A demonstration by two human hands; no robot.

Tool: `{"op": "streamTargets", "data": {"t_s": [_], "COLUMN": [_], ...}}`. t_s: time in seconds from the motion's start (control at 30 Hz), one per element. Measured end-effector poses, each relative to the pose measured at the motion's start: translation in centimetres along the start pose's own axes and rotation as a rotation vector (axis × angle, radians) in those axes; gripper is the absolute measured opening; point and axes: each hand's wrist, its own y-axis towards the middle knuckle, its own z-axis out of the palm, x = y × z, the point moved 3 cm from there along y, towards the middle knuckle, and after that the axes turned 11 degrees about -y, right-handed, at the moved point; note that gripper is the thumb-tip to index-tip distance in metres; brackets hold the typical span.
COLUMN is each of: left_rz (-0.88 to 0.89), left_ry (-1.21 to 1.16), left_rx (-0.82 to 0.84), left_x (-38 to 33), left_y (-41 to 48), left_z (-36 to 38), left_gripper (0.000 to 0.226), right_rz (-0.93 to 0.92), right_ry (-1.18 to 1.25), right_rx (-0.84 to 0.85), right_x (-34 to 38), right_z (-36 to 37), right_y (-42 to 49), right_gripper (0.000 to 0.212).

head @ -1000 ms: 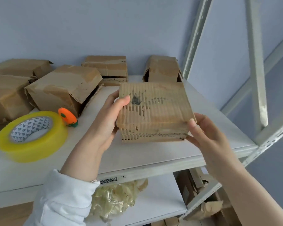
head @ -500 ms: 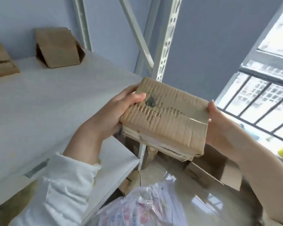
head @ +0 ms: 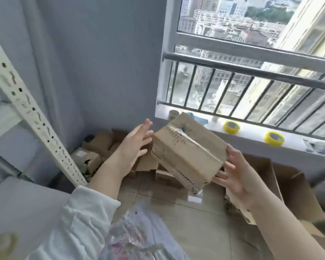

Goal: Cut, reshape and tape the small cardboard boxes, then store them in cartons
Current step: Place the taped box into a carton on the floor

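Observation:
A small taped cardboard box [head: 188,147] with a torn, ribbed top hangs tilted in the air above the floor, between my two hands. My left hand [head: 134,147] is at its left end with the fingers straight and spread, the fingertips at the box's corner. At the lower right end is my right hand [head: 236,177], fingers spread open, the thumb touching the box's edge. Neither hand is curled round the box.
A pile of small cardboard boxes [head: 101,147] lies on the floor in the wall corner. A large open carton [head: 293,188] stands at the right under the window sill, which carries two yellow tape rolls [head: 231,127]. The white rack upright [head: 26,102] slants at left. A plastic bag [head: 139,237] is below.
I have turned right, away from the shelf toward the window. The box has moved out over the floor, and both hands have loosened from gripping it to spread fingers.

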Motion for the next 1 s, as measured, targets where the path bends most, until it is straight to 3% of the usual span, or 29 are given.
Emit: {"op": "streamTargets", "data": {"t_s": [0.13, 0.27, 0.4, 0.53, 0.73, 1.0], "left_rz": [-0.123, -0.283, -0.374, -0.39, -0.483, -0.557], "left_ry": [-0.025, -0.018, -0.048, -0.118, 0.058, 0.198], "left_rx": [-0.052, 0.045, 0.125, 0.085, 0.068, 0.006], "left_x": [6.5, 12.4, 17.5, 20.7, 24.3, 34.0], "left_y": [4.0, 5.8, 9.8, 15.2, 26.6, 41.8], "left_z": [5.1, 9.1, 11.2, 10.9, 8.3, 4.5], "left_gripper": [0.057, 0.061, 0.093, 0.07, 0.086, 0.072], "right_rz": [0.082, 0.117, 0.17, 0.258, 0.391, 0.44], "right_ry": [0.158, 0.213, 0.207, 0.129, -0.1, -0.216], "right_rx": [-0.188, -0.276, -0.373, -0.401, -0.409, -0.339], "right_x": [-2.6, -5.1, -7.4, -9.2, -10.5, -15.4], "right_z": [-5.5, -7.5, -8.3, -8.4, -8.6, -10.7], "right_y": [3.5, 6.1, 10.7, 15.7, 26.0, 42.5], "right_gripper": [0.035, 0.035, 0.036, 0.037, 0.023, 0.016]}}
